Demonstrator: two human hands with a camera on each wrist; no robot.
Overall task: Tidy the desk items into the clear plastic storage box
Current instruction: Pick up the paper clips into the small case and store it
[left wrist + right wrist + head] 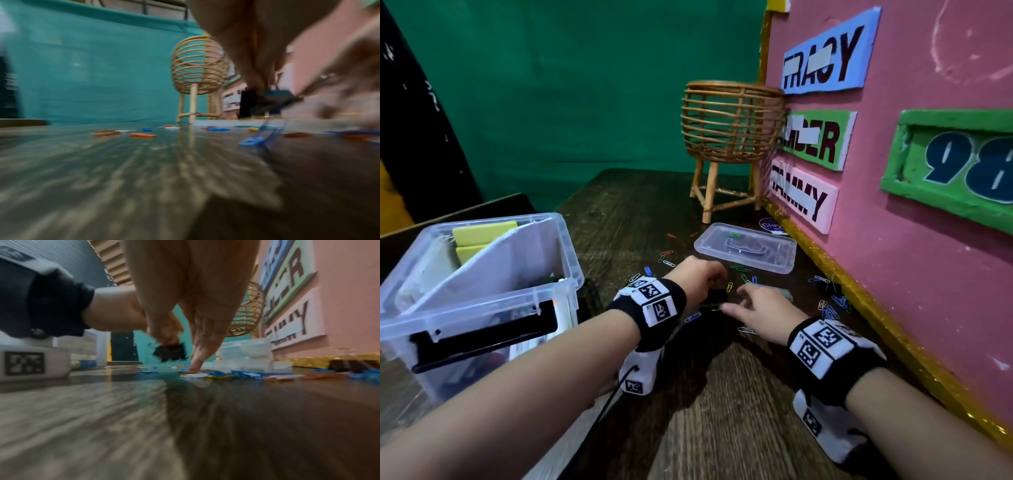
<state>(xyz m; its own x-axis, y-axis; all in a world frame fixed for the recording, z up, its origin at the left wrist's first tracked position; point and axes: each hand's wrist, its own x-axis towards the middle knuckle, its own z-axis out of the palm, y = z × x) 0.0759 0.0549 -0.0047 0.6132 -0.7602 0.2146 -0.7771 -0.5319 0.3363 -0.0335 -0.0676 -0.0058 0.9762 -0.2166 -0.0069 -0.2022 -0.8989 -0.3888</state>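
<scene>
Where paper clips (831,303) crowd the pink board (928,219), bare desk (722,411) nearer.

Rattan basket stand (731,137): far right on the tabletop (722,411), against the board.
Pink board (928,240): right side, 3 name labels, green "98" plaque (959,161).
Green cloth (585,85): backdrop, far.

Both forearms reach forward side by side over the counter (722,411), each wrist wrapped in a black band carrying white marker blocks. The left hand (697,279) is curled, knuckles up, its fingers pinching a small black clip (169,352) just above the counter. The right hand (763,313) lies just beside that clip, palm down, its fingers (198,360) loosely spread and extended, one fingertip touching down on the counter.
</scene>
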